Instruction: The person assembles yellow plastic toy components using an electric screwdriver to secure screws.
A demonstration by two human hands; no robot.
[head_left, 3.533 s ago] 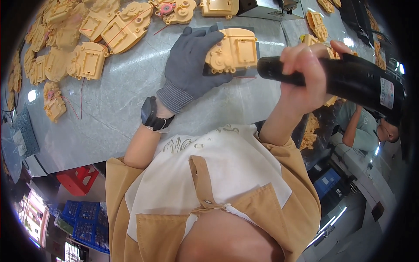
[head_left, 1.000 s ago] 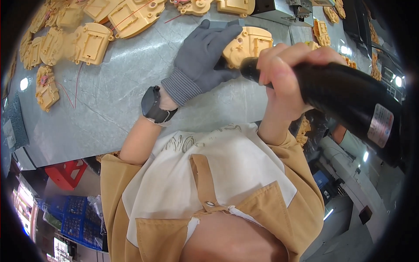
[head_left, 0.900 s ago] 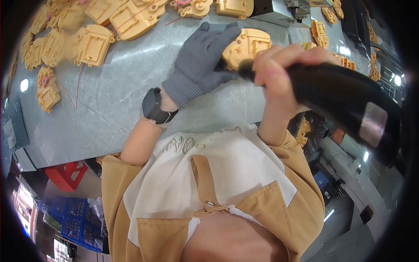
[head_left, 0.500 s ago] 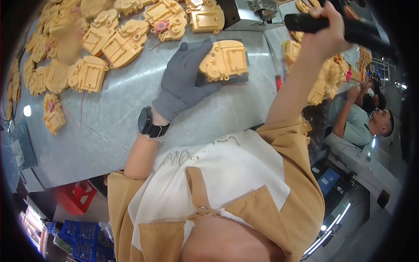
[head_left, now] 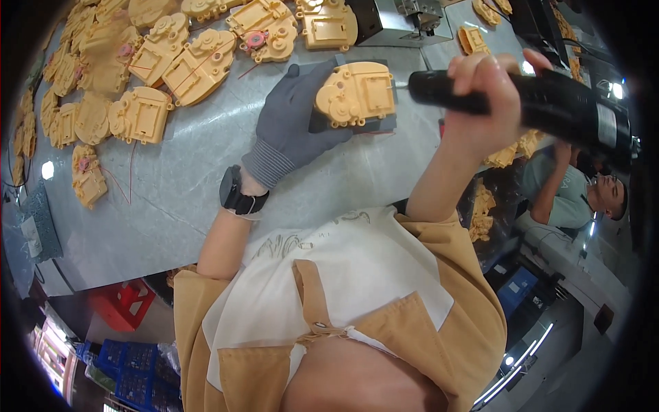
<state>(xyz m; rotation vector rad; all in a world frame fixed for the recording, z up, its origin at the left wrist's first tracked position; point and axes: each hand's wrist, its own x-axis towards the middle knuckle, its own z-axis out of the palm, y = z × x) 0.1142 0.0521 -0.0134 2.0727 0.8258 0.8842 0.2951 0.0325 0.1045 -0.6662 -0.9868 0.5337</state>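
A yellow plastic housing (head_left: 358, 93) with moulded recesses rests on a dark block (head_left: 384, 125) on the metal table. My left hand (head_left: 292, 117), in a grey glove with a watch at the wrist, clasps its left side; some of the fingertips are hidden. My bare right hand (head_left: 486, 103) is wrapped round a black electric screwdriver (head_left: 566, 106), held almost level. The screwdriver's thin bit points left at the housing's right edge; whether they touch I cannot tell.
Many similar yellow housings (head_left: 199, 67) crowd the table's far left, some with red wires. A metal machine (head_left: 401, 24) stands at the back. More housings (head_left: 473, 40) lie at right. Another person (head_left: 570, 182) sits at far right. A red crate (head_left: 123, 305) is below the table.
My right hand has brought the screwdriver down, its bit end now close to the housing's right side. My left hand and the housing have hardly moved.
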